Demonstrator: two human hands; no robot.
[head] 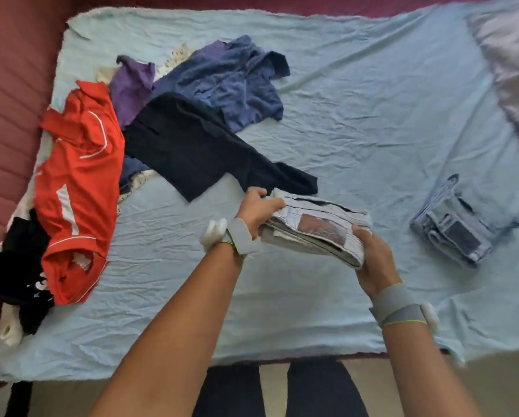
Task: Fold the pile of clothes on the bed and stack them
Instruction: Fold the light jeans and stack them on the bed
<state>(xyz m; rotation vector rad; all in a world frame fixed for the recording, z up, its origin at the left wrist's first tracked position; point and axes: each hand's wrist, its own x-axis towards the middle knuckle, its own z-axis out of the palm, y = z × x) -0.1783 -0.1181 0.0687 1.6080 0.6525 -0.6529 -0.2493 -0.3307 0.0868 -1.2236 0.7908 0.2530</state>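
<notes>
Left hand (256, 210) and right hand (372, 260) reaching forward, gripping opposite ends of folded jeans (315, 228) over the bed (357, 115), waistband patch (324, 228) facing up, writing unreadable

Folded jeans (318, 228) held above bed sheet (357, 115) at near-centre, gripped between 2 hands: left hand (256, 210) at the pile-side end, right hand (372, 260) at near-right corner. 2nd folded jeans (459, 228) laid on sheet to the right, apart from the held pair. Unfolded pile on left part of bed: sports jersey (80, 182) at left edge, dark long-sleeve top (192, 149) just right of it, sleeve reaching toward left hand. Crumpled shirt (231, 82) behind the dark top, another garment (128, 85) between it & jersey. Dark garment (14, 275) at near-left corner, partly under jersey. Pillow (513, 70) at far right. Legs (279, 389) at near edge, below bed.
</notes>
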